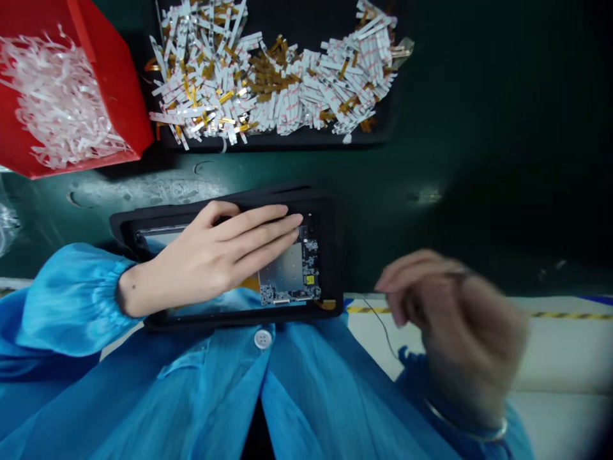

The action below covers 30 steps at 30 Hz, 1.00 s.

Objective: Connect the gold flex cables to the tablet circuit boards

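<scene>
An opened tablet (282,271) with a bare circuit board lies in a black tray (330,255) at the table's front edge, close against my body. Across its middle rests my left hand (211,255), fingers stretched out flat towards the board's upper part. That hand hides much of the tablet's centre. To the right, apart from the tray, my right hand (454,319) hangs near the table edge. Its fingers look curled but are smeared by motion, so anything within them cannot be made out.
A black bin (287,144) behind the tablet holds a heap of white and amber flex strips (282,83). At the back left stands a red box (115,83) of shredded white liner strips (57,96). Some clear plastic (7,220) lies at the left edge.
</scene>
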{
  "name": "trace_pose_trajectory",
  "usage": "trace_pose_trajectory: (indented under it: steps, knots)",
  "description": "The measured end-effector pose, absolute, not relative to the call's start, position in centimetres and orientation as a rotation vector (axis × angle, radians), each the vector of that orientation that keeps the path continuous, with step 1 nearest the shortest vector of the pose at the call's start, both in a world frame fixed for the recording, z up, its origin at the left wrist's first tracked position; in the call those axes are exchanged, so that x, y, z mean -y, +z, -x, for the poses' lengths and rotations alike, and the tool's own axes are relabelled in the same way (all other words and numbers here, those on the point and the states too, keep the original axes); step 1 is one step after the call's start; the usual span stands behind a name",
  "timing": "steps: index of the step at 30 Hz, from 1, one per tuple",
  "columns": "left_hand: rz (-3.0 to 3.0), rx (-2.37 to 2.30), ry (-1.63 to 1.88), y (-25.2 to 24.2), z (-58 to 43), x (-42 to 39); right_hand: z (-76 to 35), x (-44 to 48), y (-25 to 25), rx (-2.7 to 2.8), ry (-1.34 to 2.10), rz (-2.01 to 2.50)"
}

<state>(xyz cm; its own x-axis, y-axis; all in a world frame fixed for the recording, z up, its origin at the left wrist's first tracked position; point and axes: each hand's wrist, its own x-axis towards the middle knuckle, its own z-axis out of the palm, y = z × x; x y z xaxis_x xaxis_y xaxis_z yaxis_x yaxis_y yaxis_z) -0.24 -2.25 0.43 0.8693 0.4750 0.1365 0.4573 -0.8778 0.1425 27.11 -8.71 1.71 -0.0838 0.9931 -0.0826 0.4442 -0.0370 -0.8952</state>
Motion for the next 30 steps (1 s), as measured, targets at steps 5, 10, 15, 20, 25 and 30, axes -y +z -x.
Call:
trace_pose_trajectory:
  steps: [5, 10, 15, 20, 25, 30]
  knots:
    - [-3.079, -0.726, 0.172, 1.1, -0.2, 2.8, -24.8, 14.4, 1.0, 1.669, 0.795, 1.809]
    - [-3.093, -0.765, 0.103, 2.0, -1.0, 3.7, -22.4, 15.4, -0.7, 1.609, 0.627, 1.725]
    - [-2.875, -0.684, 0.295, 0.9, -3.4, 4.4, -22.4, 15.9, -2.8, 1.655, 0.399, 1.515]
    - [-2.638, -0.65, 0.198, 0.1, -4.9, 4.1, -23.7, 16.2, -4.0, 1.905, 0.254, 1.273]
    - [-2.29, -0.681, 0.269, 1.1, -3.9, 3.2, -24.6, 15.4, -3.2, 2.124, 0.251, 1.153]
    - [-2.256, -0.679, 0.364, 1.6, -2.5, 3.3, -24.2, 14.7, -2.2, 2.17, 0.219, 1.194]
